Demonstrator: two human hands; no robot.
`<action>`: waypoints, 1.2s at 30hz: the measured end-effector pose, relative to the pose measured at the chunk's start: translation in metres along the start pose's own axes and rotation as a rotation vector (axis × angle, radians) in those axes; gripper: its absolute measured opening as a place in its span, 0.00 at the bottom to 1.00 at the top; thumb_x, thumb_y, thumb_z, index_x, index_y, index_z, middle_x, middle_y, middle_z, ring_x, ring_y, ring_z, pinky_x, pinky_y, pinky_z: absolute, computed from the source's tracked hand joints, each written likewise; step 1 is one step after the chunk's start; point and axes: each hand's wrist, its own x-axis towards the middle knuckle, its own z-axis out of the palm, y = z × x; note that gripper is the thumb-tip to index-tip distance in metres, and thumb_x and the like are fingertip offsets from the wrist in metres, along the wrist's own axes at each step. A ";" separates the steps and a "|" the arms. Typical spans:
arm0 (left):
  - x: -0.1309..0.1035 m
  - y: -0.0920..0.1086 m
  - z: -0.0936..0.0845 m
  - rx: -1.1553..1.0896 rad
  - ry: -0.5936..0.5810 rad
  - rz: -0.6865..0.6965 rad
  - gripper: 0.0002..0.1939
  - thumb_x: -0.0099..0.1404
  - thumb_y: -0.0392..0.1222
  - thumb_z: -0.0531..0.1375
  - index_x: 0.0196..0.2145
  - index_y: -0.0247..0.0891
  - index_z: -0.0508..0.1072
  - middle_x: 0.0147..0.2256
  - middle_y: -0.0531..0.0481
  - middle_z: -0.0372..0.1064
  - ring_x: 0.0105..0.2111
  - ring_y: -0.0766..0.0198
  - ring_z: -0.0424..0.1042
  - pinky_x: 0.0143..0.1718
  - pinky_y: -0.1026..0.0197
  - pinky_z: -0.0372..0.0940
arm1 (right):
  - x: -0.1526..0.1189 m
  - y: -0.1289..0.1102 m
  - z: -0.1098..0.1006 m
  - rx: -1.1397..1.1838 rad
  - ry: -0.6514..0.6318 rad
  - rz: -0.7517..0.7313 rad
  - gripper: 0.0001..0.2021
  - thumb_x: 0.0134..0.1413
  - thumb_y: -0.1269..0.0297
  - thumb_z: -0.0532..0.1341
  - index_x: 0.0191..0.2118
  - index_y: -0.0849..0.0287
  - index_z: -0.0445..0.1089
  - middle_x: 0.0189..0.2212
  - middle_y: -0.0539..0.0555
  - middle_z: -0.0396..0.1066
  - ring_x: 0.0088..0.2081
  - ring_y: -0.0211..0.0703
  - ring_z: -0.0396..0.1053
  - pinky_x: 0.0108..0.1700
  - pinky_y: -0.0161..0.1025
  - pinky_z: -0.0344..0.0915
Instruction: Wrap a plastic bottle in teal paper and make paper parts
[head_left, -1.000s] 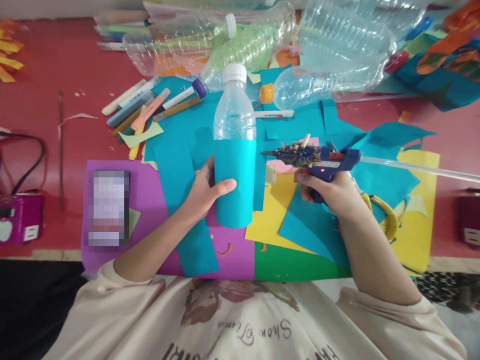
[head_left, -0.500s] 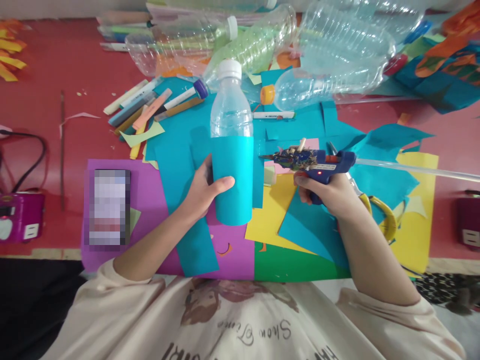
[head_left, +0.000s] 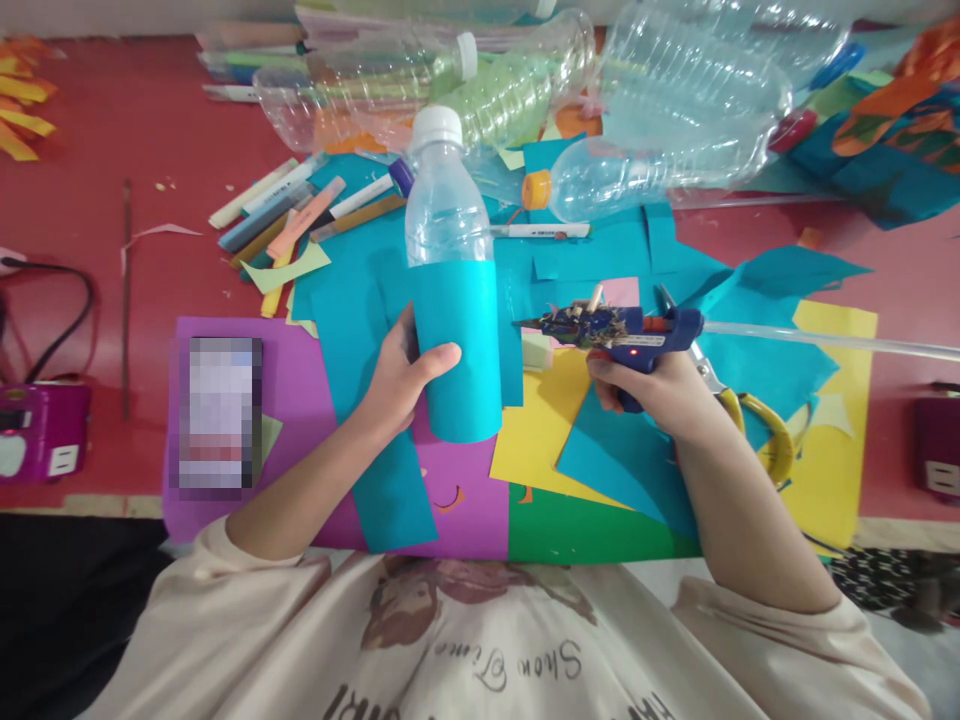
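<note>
A clear plastic bottle (head_left: 450, 215) with a white cap stands tilted slightly left, its lower part wrapped in blue paper (head_left: 459, 350). My left hand (head_left: 401, 375) is closed around the wrapped part, thumb across the front and the other fingers hidden behind. On the right, my right hand (head_left: 652, 385) grips a dark blue glue gun (head_left: 634, 345) by its handle. The gun's nozzle points left, a short gap from the paper edge of the bottle. Dried bits cling to its barrel, a small red light glows, and a long clear glue stick (head_left: 810, 338) sticks out of its back.
Several empty plastic bottles (head_left: 630, 185) lie along the back. Markers (head_left: 281, 215) are heaped at the left. Yellow-handled scissors (head_left: 772, 440) rest on coloured paper beside my right forearm. A phone (head_left: 217, 415) lies on purple paper, left of my left arm.
The bottle has tipped a little to the left and shifted slightly left and up in my left hand. The glue gun has moved slightly left and its nozzle has dipped.
</note>
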 end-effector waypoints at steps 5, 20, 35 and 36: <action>0.000 0.000 0.001 -0.011 0.034 -0.003 0.36 0.45 0.59 0.69 0.48 0.41 0.67 0.44 0.45 0.74 0.47 0.46 0.74 0.43 0.50 0.73 | -0.001 -0.002 -0.001 -0.024 -0.024 -0.003 0.16 0.40 0.54 0.67 0.17 0.56 0.62 0.10 0.48 0.64 0.12 0.34 0.59 0.15 0.34 0.57; 0.000 -0.001 0.000 0.009 0.017 0.002 0.36 0.46 0.59 0.68 0.49 0.41 0.66 0.47 0.43 0.73 0.48 0.46 0.73 0.43 0.51 0.72 | -0.002 0.001 0.000 0.055 0.004 -0.012 0.13 0.38 0.56 0.69 0.23 0.57 0.66 0.11 0.47 0.64 0.12 0.35 0.59 0.15 0.35 0.57; 0.000 0.003 0.001 0.027 0.055 -0.015 0.33 0.46 0.58 0.67 0.47 0.43 0.68 0.44 0.45 0.73 0.49 0.46 0.72 0.44 0.48 0.72 | -0.001 0.001 0.000 -0.009 -0.012 -0.015 0.13 0.40 0.56 0.67 0.22 0.56 0.65 0.10 0.47 0.64 0.12 0.36 0.60 0.14 0.34 0.57; 0.000 0.003 0.001 0.021 0.058 -0.009 0.33 0.46 0.58 0.68 0.47 0.43 0.68 0.44 0.45 0.73 0.49 0.46 0.72 0.43 0.48 0.72 | -0.001 0.002 0.000 -0.006 -0.018 -0.017 0.13 0.41 0.56 0.67 0.21 0.56 0.65 0.10 0.47 0.64 0.12 0.35 0.60 0.14 0.34 0.57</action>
